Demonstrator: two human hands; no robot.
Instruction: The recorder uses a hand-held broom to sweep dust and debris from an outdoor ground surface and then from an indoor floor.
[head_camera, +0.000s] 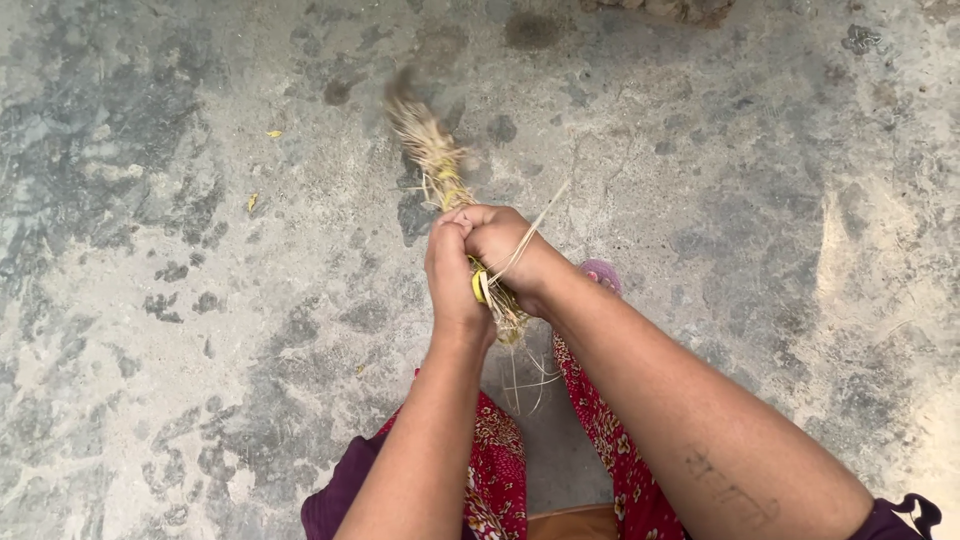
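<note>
Outdoors, seen from above, a person's two bare hands close together around a bundle of dry straw-coloured fibres (440, 165) over a mottled grey concrete floor (160, 200). Left hand (452, 272) and right hand (503, 247) sit side by side, knuckles touching, both curled into tight fists about the middle of the bundle, so the fibres run straight through the closed fingers. Above the fists, away from the person, the longer frayed end sticks out and tilts toward the upper left, its tip blurred. Below the fists a shorter tuft emerges near the wrists, with thin loose strands hanging down toward the lap. A yellow binding (479, 285) shows on the bundle just under the left hand's fingers, and flecks of yellow appear again on the stalk right above the fists. One pale strand (545, 215) springs free from the right hand and arcs up to the right. Beneath the forearms lies red floral-patterned cloth (495, 470) over the person's legs, with a purple sleeve (340, 495) at the lower left. A pinkish sandal tip (602, 274) peeks out just beside the right wrist. Small dry yellow leaf scraps (273, 133) lie scattered on the floor well to the left. No containers appear anywhere in view.
</note>
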